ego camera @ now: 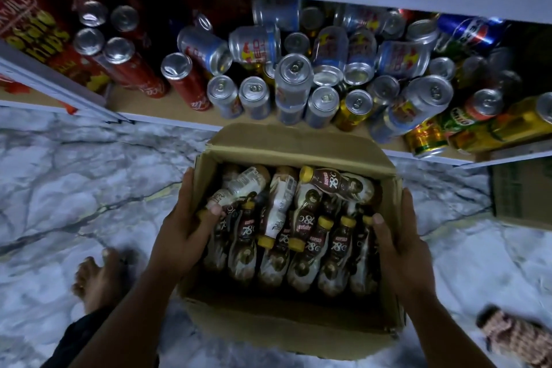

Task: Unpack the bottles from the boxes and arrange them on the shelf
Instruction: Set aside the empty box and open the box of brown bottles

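an open cardboard box (pixel 286 140) sits on a pale marble-patterned floor (pixel 74 173), right in front of the lowest shelf (pixel 155 109), with its far flap folded out towards the shelf edge. the box is packed with small brown coffee bottles (pixel 337 182) with yellow caps. most lie side by side in a row with caps pointing away from the person, and a few more lie loosely across the top at odd angles. none of these bottles are on the shelf. the left hand (pixel 182 224) grips the box's left wall, thumb hooked over the rim inside against the bottles and fingers down the outside. the right hand (pixel 400 242) grips the right wall the same way, its thumb over the rim near a yellow cap. the shelf holds a crowd of drink cans (pixel 292 78): tall red ones on the left, silver and blue ones in the middle, some stacked or tipped on their sides, and yellow and green ones lying over at the right. red snack bags (pixel 35 30) stand at the far left. a bare foot (pixel 98 275) rests on the floor left of the box. another box (pixel 519 194) shows at the right edge, and a blurred patterned thing (pixel 516 337) lies at the lower right; what it is cannot be told.
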The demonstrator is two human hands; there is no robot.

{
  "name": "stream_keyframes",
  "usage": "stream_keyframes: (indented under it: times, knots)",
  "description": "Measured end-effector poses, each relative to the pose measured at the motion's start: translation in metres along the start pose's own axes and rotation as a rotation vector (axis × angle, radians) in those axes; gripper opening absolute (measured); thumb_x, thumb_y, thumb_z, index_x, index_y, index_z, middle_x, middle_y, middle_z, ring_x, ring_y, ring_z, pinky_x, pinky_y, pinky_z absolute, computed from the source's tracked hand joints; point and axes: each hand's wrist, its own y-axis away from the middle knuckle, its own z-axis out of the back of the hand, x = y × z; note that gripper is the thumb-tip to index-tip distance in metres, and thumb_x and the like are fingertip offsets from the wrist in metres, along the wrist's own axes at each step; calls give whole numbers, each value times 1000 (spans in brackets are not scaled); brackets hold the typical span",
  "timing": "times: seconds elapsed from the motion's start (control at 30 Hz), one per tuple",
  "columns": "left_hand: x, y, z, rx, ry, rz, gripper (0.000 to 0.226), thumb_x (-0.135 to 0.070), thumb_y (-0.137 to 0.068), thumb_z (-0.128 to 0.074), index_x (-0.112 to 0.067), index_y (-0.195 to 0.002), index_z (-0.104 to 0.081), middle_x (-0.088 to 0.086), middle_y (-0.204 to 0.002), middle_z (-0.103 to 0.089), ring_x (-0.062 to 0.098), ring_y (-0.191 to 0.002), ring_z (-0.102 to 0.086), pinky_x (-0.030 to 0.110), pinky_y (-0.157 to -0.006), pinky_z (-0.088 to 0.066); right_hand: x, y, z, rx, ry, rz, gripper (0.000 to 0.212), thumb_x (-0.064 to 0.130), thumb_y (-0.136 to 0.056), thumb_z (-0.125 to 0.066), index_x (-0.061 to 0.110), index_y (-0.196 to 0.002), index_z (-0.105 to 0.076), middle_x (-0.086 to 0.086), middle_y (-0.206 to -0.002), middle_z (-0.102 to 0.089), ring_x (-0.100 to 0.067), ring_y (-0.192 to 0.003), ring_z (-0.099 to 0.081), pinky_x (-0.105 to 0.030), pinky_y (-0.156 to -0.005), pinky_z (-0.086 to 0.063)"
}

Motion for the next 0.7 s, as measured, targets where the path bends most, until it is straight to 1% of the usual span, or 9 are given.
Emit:
stream_keyframes:
  times: [0.07, 0.17, 0.2, 0.27, 0.3, 0.37, 0.47, 0.57, 0.7]
  knots:
    - [1, -2, -2, -28, -28, -26, 79, -60, -93, -56, -63, -154, -5, -13, -153, -48, 10, -136, -50, 35, -100, -46, 0, -3, -1, -4, 40, 35, 74, 86, -86, -34, 72, -146, 7, -21, -122, -70, -44, -100, -69, -49, -81, -57]
    - [-10, -15, -2, -34, -53, -49, 75, -59, -95, -54, -67, -151, -5, -15, -160, -38, 11, -142, -42, 41, -106, -44, 9, -15, 2, -19, 98, 96, 73, 76, -89, -37, 74, -140, 16, -19, -130, -67, -44, -103, -69, -49, -79, -56]
    - [-15, -24, -3, -33, -53, -68, 71, -59, -96, -52, -67, -152, -8, -13, -161, -38, 13, -142, -42, 41, -106, -44, 14, -21, 3, -23, 117, 125, 72, 72, -92, -37, 73, -142, 15, -16, -138, -62, -44, -105, -68, -49, -80, -56]
    - [-26, -49, -6, -41, -132, -126, 60, -62, -101, -45, -58, -155, -19, -8, -159, -40, 19, -139, -46, 39, -100, -44, 26, -38, 3, -27, 164, 180, 68, 69, -96, -35, 64, -152, 4, -6, -155, -46, -42, -113, -64, -50, -85, -53]
    - [-32, -64, -7, -50, -210, -160, 57, -64, -102, -42, -51, -155, -29, -3, -156, -42, 24, -135, -49, 40, -98, -46, 32, -48, 3, -34, 185, 201, 66, 70, -96, -33, 57, -155, -7, -2, -157, -42, -40, -115, -63, -49, -87, -52]
    - [-42, -87, -10, -68, -369, -233, 61, -67, -98, -37, -36, -148, -49, 8, -144, -51, 33, -122, -58, 43, -94, -51, 39, -69, 3, -46, 210, 231, 67, 72, -92, -29, 44, -153, -33, -4, -148, -51, -37, -115, -62, -45, -86, -49]
    - [-46, -106, -12, -88, -446, -273, 55, -63, -96, -40, -27, -128, -67, 11, -112, -61, 34, -101, -63, 40, -83, -52, 43, -85, 5, -57, 243, 305, 63, 74, -91, -31, 34, -133, -55, -5, -105, -71, -32, -98, -68, -36, -71, -48]
    - [-37, -106, -9, -113, -402, -322, 56, -68, -95, -44, -26, -117, -72, 7, -98, -63, 25, -92, -63, 36, -79, -53, 38, -85, 6, -96, 190, 328, 55, 74, -90, -37, 36, -120, -62, 6, -76, -66, -28, -83, -69, -34, -65, -47]
    - [-30, -105, -6, -110, -313, -310, 57, -74, -91, -50, -29, -117, -72, 3, -101, -65, 19, -91, -64, 37, -82, -55, 36, -85, 2, -92, 155, 265, 53, 76, -87, -39, 38, -117, -61, 7, -74, -62, -29, -89, -67, -32, -66, -38]
